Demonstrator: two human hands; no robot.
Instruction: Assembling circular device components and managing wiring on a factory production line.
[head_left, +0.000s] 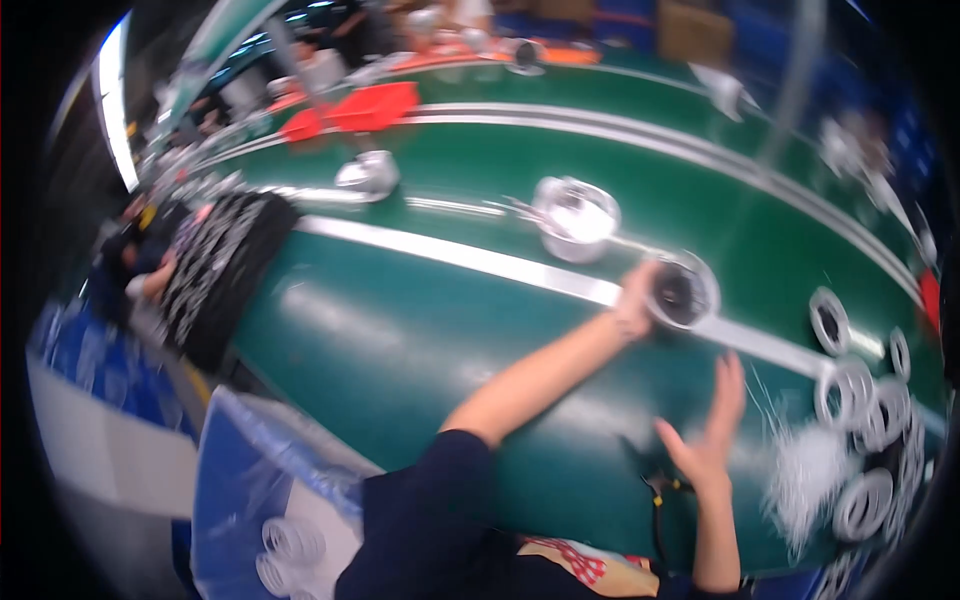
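Observation:
My left hand [637, 298] reaches out over the white strip along the bench and is closed on the side of a white round housing with a dark centre [686, 292]. Nearer to me, my right hand [708, 440] is raised with thumb and fingers spread, holding nothing. Just below it, a pair of pliers with black and yellow handles [658, 500] lies on the green bench top. Beyond my left hand stands a white bowl-shaped part [577, 220] with something pale inside, blurred.
White rings [862, 508] and a heap of thin clear strands [808, 480] lie on the right. A stack of black trays [232, 265] stands at the left, a blue lined bin [232, 470] beside me. Another white part [370, 176] and a red tray [375, 106] are farther off.

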